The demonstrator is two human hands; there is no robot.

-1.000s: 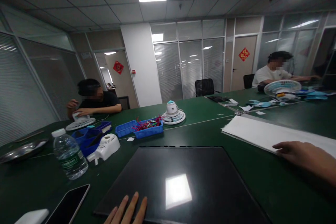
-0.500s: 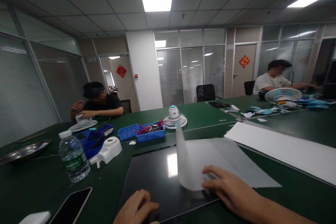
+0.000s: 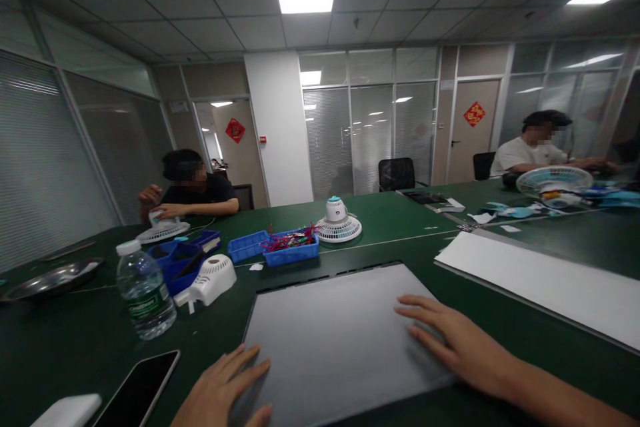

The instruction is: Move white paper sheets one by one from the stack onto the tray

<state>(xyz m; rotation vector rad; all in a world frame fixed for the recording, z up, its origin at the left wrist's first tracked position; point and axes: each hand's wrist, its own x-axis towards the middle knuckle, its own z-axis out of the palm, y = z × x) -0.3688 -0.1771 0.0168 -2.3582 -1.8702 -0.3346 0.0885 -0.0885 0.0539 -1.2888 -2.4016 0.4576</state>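
Note:
A translucent whitish sheet (image 3: 335, 333) lies flat over the dark panel (image 3: 327, 275), whose black far edge shows beyond it. My left hand (image 3: 225, 383) rests at the sheet's near left side, fingers spread, holding nothing. Over the right side of the sheet is my right hand (image 3: 450, 340), its fingers stretched out and apart; whether it presses on the surface I cannot tell. The sheet hides most of the panel.
Left of the panel are a water bottle (image 3: 145, 293), a phone (image 3: 137, 390) and a white plastic housing (image 3: 213, 280). Beyond it stand blue bins (image 3: 293, 253) with wires and a small fan (image 3: 339, 220). White boards (image 3: 540, 280) lie right. Two people (image 3: 193, 187) sit across the table.
The sheet, earlier curled up and off to the right, now lies flat across the panel. My left hand has opened and moved left; my right hand has spread and shifted slightly right.

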